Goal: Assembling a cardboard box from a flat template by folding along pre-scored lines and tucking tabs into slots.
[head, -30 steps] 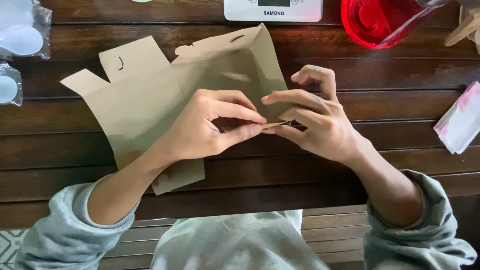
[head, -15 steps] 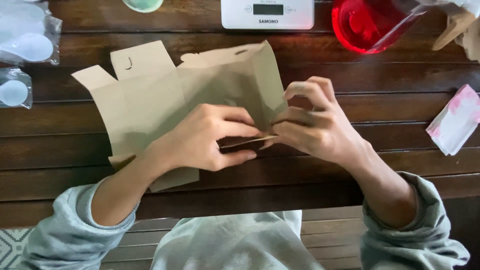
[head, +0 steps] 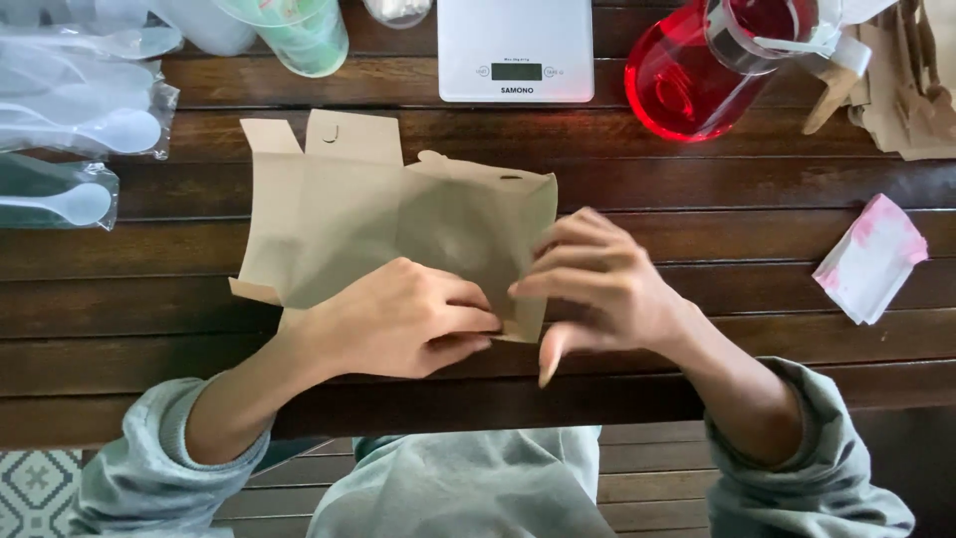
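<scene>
Fingers (head: 468, 317) of my left hand (head: 398, 319) and my right hand (head: 597, 284) pinch the lower right corner of the flat brown cardboard box (head: 378, 219), lying on the dark wooden table (head: 697, 229) below the white scale (head: 516, 48) and red jug (head: 697, 75)

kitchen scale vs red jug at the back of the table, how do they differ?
The kitchen scale is white, flat and square-cornered; the red jug is clear, rounded and holds red liquid. The scale lies flat on the wooden table with a small dark display; the jug has a spout with a white lid piece. Both sit on the far side, beyond the cardboard box and untouched by either hand.
</scene>
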